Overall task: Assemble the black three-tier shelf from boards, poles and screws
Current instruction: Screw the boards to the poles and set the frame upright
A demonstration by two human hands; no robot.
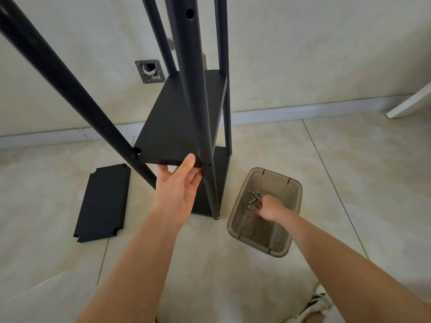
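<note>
Two hands at work: the left hand [180, 183] grips the unscrewed middle board [179, 122] between the poles [205, 141] — likely to slip if released — while the right hand [268, 207] pinches among screws [253, 198] in the floor bin [235, 227].

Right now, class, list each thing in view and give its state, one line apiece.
Middle board: raised between the poles, held level.
Left hand: grips the middle board's near edge.
Right hand: inside the bin, at the screws.
Screws: loose in the bin.
Bin: upright, open-topped.
Spare board: flat on the floor.
</note>
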